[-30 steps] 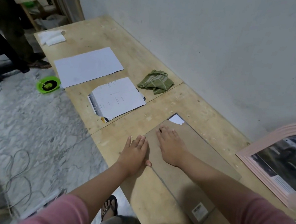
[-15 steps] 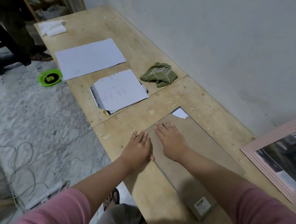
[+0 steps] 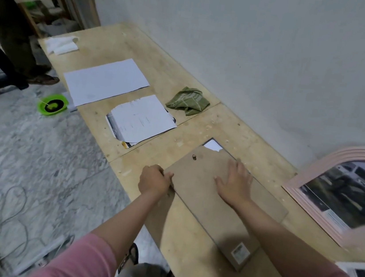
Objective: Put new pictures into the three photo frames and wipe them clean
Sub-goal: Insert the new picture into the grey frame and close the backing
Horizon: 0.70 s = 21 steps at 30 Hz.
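Note:
A photo frame lies face down on the plywood table (image 3: 202,122), showing its brown backing board (image 3: 201,201) with a small metal hanger and a torn corner where white paper shows. My left hand (image 3: 154,180) grips the board's left edge with curled fingers. My right hand (image 3: 235,182) lies flat on the board near its far right edge, fingers spread. A pink arched frame (image 3: 325,178) with a car picture leans at the right. A white frame's corner (image 3: 359,271) shows at the lower right. A green cloth (image 3: 188,100) lies by the wall.
A stack of printed sheets (image 3: 141,119) and a large white sheet (image 3: 105,80) lie further along the table, with folded white tissue (image 3: 61,44) at the far end. A green bowl (image 3: 53,105) and cables sit on the marble floor. Another person's legs (image 3: 12,30) stand at the upper left.
My left hand went from lying flat beside the board to curling around its left edge. My right hand slid right across the board toward its far edge. The hanger is uncovered.

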Tool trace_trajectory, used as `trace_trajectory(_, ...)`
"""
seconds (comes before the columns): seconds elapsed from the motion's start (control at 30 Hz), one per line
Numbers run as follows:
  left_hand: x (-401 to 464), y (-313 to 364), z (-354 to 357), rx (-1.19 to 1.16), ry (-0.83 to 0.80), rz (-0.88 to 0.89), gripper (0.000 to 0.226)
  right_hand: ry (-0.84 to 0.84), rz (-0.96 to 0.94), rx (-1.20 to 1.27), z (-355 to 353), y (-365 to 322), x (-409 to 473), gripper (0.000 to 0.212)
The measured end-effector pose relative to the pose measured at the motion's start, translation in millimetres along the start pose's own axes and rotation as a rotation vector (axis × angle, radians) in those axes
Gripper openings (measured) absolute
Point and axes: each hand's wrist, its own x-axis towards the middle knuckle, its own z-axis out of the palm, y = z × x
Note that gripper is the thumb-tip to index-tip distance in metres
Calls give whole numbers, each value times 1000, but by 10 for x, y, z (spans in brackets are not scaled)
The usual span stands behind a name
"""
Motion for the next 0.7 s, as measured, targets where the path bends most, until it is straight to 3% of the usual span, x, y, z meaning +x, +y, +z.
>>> trace_trajectory(0.13,82,130,43,-159,-58,-196,23,2,89,41,-120,171,158,65)
trace_trajectory(0.3,96,195,39,-447,-88,-341,18,-158,244,282,-268,242,348,69)
trace_trajectory(0.37,97,244,7,-505,-92,-347,17,-198,262,465,-332,252,427,65)
trace_trajectory(0.47,126,289,-8,-508,-92,-337,33,-212,268,596,-380,239,505,61)
trace_trajectory(0.6,142,285,-31,-473,-97,-344,41,-225,270,649,-381,185,525,66)
trace_trajectory(0.7,152,234,-26,-461,-94,-311,37,-255,250,662,-422,109,522,56)
